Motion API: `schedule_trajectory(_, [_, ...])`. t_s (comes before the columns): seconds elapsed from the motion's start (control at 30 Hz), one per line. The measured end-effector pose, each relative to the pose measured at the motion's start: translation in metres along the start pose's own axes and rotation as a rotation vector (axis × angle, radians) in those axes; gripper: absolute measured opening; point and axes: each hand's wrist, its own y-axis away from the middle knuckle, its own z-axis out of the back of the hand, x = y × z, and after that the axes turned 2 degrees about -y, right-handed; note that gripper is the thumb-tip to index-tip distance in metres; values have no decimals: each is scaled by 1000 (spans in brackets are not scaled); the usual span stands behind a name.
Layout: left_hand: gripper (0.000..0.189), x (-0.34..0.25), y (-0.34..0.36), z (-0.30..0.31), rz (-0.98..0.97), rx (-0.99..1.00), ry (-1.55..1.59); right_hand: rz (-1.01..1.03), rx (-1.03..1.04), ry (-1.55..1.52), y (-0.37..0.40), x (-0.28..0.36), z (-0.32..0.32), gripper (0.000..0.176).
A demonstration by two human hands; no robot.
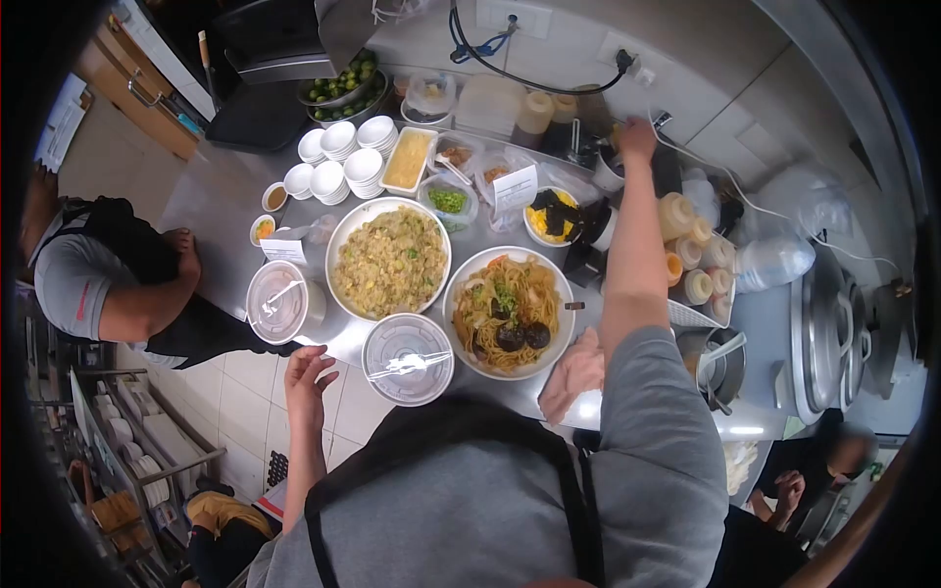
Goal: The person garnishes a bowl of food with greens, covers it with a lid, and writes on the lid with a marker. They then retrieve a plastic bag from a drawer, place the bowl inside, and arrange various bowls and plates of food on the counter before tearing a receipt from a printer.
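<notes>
My right arm stretches across the counter, and my right hand (637, 140) is at a white container (609, 173) by the back wall; its fingers are mostly hidden. My left hand (309, 380) hangs off the counter's front edge, empty, fingers loosely bent and apart. Close to it stand two lidded round tubs, one clear-topped tub (408, 359) in front of me and another tub (278, 302) further left. Between my arms are a large bowl of fried rice (388, 259) and a bowl of noodles (509, 312) topped with dark mushrooms and chopped greens.
Stacked white cups (333, 176), a tray of yellow liquid (408, 160), chopped green onions (448, 201) and a bowl with yellow and black strips (554, 217) line the back. Sauce bottles (694, 257) fill a basket at right. A cloth (575, 374) lies beside the noodles. A person (118, 279) stands left.
</notes>
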Motion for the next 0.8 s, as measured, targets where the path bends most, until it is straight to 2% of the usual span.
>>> schedule_trajectory(0.03, [12,-2,-2,-1,-5,2,17,2,6,1,-13,-8,-2,24])
schedule_trajectory(0.1, [11,-4,-5,-2,1,-1,32,202,65,391,-33,-19,-3,24])
schedule_trajectory(0.13, [11,-5,-6,0,-15,0,27,202,76,393,-32,-12,4,24])
schedule_trajectory(0.2, [11,-4,-10,3,-34,-6,12,190,212,702,-24,12,29,21])
schedule_trajectory(0.23, [11,-4,-12,5,-26,-5,12,191,217,707,-24,11,31,21])
schedule_trajectory(0.3, [11,-2,-14,8,-29,-24,-10,400,262,932,-23,12,34,20])
schedule_trajectory(0.33, [10,-2,-15,6,-25,-40,-22,404,269,935,-27,15,34,20])
schedule_trajectory(0.4, [11,-1,-17,8,-17,-43,-29,626,419,1068,-39,22,38,17])
schedule_trajectory(0.43, [12,-1,-18,9,-18,-46,-35,627,423,1071,-40,26,41,17])
schedule_trajectory(0.5, [12,-3,-20,8,-18,-41,-31,952,280,856,-40,31,42,19])
schedule_trajectory(0.53, [12,-2,-21,8,-14,-45,-20,954,285,858,-38,29,43,19])
schedule_trajectory(0.6, [12,-2,-22,10,-17,-45,-5,769,31,465,-34,25,43,27])
schedule_trajectory(0.73, [12,1,-24,18,-14,-48,1,738,-39,339,-30,28,44,29])
schedule_trajectory(0.8, [12,2,-24,22,-11,-45,11,315,205,541,-32,41,50,24])
